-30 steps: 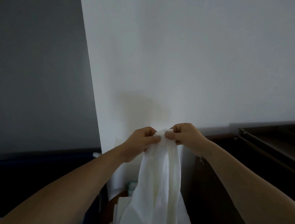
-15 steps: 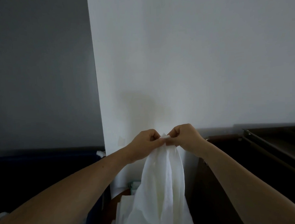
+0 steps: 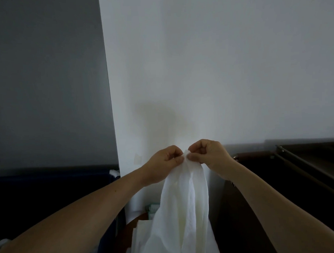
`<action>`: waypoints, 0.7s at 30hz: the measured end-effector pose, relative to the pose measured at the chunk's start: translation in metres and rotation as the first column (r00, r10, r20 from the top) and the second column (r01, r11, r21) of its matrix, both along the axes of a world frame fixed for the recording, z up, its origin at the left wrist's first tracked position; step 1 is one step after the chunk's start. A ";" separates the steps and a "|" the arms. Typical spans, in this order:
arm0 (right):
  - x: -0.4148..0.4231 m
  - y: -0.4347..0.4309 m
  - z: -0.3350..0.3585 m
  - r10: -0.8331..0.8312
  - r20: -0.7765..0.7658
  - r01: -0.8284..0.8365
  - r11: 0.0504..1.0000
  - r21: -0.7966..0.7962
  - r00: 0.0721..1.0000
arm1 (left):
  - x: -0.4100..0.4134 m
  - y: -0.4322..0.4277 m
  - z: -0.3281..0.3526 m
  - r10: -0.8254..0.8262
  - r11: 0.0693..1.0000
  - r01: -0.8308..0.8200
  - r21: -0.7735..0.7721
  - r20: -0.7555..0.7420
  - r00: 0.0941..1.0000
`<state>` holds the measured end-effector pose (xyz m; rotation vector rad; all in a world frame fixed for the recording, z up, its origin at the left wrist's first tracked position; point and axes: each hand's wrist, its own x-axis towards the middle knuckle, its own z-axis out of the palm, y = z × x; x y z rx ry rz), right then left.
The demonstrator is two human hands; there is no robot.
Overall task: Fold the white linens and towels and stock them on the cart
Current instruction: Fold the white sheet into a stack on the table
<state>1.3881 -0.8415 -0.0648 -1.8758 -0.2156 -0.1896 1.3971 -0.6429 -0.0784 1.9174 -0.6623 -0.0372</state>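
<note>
Both hands are meeting in front of the white wall (image 3: 217,76), low on it and just R of its left edge. The left hand (image 3: 164,161) and right hand (image 3: 209,156) are each pinching the top of the white linen (image 3: 185,211), thumb against curled fingers. The knuckles are nearly touching, so the 2 pinches are sitting side by side on one small bunched bit of cloth. The rest of the linen is hanging down in front of the wall in loose vertical folds and running out of frame at the bottom. Whether its lower end is touching anything, can't tell.

Judging by this, corners are prob. being matched before a fold, so this piece is only getting started. To do it well:
- Be gripping the hem itself, not slack cloth.
- Be checking the 2 corners are lining up flush btw the thumbs.
- Then be spreading the hands apart along the top edge so the cloth is hanging flat w/o twist before halving.

The fabric is looking thin and prob. slippy, so a light shake should be helping the folds drop out.

At the foot of the wall, behind the linen, a white stack (image 3: 140,234) is lying, poss. more linens. R of the wall a dark shelved unit (image 3: 307,164) is standing, maybe the cart, but it's too dim to say. L of the wall a dark blue bin (image 3: 50,181) is sitting.
</note>
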 end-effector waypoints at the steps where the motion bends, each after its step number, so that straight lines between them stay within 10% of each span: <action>1: 0.000 0.000 -0.001 0.013 0.005 -0.013 1.000 -0.005 1.000 | 0.000 0.000 0.000 0.003 1.000 -0.003 0.001 0.005 1.000; 7: 0.002 0.003 0.011 0.005 0.084 0.020 0.957 -0.290 0.996 | 0.002 -0.008 0.005 0.103 0.986 -0.122 0.115 0.165 0.981; 21: 0.028 0.017 0.191 -0.401 0.490 0.342 0.916 0.209 0.774 | 0.030 -0.014 0.119 0.276 0.958 -0.227 -0.175 0.348 0.896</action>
